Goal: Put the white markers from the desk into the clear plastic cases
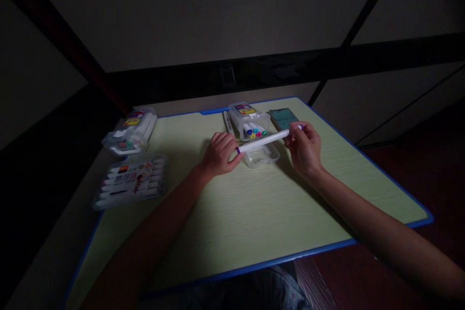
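Note:
A white marker pen (264, 141) with purple ends is held level between my two hands, above the table. My left hand (221, 153) grips its left end, fingers curled. At the other end, the fingertips of my right hand (305, 147) pinch the purple tip. Just behind the pen a clear plastic case (250, 118) lies on its side, its open end facing me, with several coloured marker ends showing. Its clear lid (262, 156) rests flat below the pen. Another white marker (228, 122) lies along the case's left side.
A phone (284, 118) lies behind my right hand. At the table's left edge are a second clear case of markers (132, 128) and a flat pack of markers (132, 180). The pale green table (232, 223) has a blue rim; a dark-banded wall stands behind it.

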`<state>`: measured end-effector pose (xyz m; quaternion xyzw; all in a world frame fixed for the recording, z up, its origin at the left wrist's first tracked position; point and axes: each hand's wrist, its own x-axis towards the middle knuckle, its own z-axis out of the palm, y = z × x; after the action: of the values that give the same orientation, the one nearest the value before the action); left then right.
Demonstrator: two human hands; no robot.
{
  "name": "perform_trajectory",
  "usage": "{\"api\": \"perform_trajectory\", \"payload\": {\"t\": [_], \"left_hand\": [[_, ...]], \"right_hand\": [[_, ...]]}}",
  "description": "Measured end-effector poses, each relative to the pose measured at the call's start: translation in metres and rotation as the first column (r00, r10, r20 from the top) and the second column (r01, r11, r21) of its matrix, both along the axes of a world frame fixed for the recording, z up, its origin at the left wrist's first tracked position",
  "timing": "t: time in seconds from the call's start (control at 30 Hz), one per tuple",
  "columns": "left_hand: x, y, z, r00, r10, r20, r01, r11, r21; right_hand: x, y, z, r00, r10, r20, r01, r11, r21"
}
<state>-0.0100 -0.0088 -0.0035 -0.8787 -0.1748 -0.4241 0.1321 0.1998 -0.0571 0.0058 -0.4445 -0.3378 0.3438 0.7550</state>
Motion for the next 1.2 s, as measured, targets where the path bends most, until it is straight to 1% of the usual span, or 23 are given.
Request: {"api": "perform_trajectory", "payload": {"t": [0.2, 0.37, 0.57, 0.8, 0.97, 1.2], "left_hand": [[0.001, 0.001, 0.0, 1.0, 0.019, 0.025, -0.018, 0.999, -0.042], [0.002, 0.002, -0.001, 0.998, 0.06, -0.019, -0.061, 0.993, -0.104], [0.002, 0.002, -0.001, 0.993, 0.097, -0.064, -0.106, 0.982, -0.157], [0.003, 0.006, -0.005, 0.983, 0.162, -0.086, -0.175, 0.967, -0.185], [0.004, 0.008, -0.007, 0.977, 0.192, -0.096, -0.207, 0.959, -0.193], [0.004, 0.009, -0.007, 0.968, 0.233, -0.097, -0.249, 0.942, -0.225]], "right_hand": [[0.0, -0.001, 0.001, 1.0, 0.005, -0.011, -0.005, 1.0, -0.013], [0.0, -0.002, 0.003, 1.0, 0.0, -0.014, 0.0, 1.0, 0.005], [-0.003, -0.006, 0.004, 0.999, 0.011, 0.04, -0.013, 0.999, 0.048], [-0.005, -0.01, 0.005, 0.991, 0.043, 0.129, -0.055, 0.995, 0.086], [-0.008, -0.014, 0.001, 0.966, 0.071, 0.248, -0.11, 0.983, 0.144], [-0.018, -0.026, 0.006, 0.911, 0.098, 0.401, -0.16, 0.979, 0.126]]}}
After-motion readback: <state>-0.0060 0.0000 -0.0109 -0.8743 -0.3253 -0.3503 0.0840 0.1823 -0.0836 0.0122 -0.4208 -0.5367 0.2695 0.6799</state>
